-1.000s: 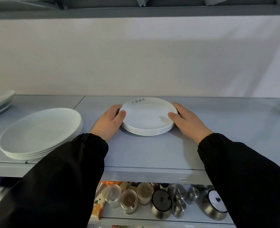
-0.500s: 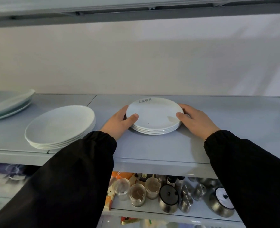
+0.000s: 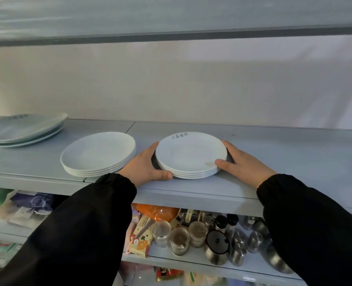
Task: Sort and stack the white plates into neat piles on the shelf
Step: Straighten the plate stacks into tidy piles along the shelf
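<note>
Grey shelf [image 3: 290, 162] under plates [image 3: 191, 155], pale wall [image 3: 191, 89]

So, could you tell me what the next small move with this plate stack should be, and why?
Probably loosen the grip and withdraw: the small plate stack sits flat on the shelf, rims aligned, beside the larger pile, left hand and right hand cupping it.

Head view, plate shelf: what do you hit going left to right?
large plate pile at the far left → middle plate pile → left hand → small plate pile with printed lettering, held between both hands → right hand
</note>
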Motion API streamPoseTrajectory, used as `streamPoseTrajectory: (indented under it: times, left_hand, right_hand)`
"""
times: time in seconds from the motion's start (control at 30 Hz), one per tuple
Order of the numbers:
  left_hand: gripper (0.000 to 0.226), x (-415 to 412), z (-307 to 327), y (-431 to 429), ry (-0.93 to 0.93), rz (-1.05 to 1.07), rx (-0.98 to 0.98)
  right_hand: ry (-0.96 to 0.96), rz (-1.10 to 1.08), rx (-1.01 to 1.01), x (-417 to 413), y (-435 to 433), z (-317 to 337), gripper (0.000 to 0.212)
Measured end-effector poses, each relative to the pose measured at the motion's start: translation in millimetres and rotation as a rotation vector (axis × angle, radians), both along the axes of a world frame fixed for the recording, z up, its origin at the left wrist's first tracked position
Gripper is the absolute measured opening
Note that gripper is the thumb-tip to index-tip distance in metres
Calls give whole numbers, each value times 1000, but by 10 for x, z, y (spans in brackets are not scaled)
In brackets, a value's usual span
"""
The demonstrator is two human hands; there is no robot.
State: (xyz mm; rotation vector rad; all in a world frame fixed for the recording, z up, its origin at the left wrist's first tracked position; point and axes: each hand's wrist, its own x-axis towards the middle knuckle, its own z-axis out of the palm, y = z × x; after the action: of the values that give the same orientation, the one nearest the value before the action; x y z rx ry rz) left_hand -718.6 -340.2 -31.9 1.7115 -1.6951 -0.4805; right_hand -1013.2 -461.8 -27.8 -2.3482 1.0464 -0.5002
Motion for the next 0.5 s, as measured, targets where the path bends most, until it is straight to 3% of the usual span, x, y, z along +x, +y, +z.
streamPoseTrajectory:
  times: [0.13, 0.23, 0.5]
  left_hand:
    - [110, 99, -19, 66, 54, 1, 50]
    - [112, 137, -22, 109, 98, 7, 61]
    - [124, 146, -20, 101, 173, -53, 99]
  right_hand:
    - [-12, 53, 17, -20, 106, 20, 86]
    - [-26, 34, -22, -56, 159, -13, 97]
    - [-110, -47, -58, -112, 236, -54, 82]
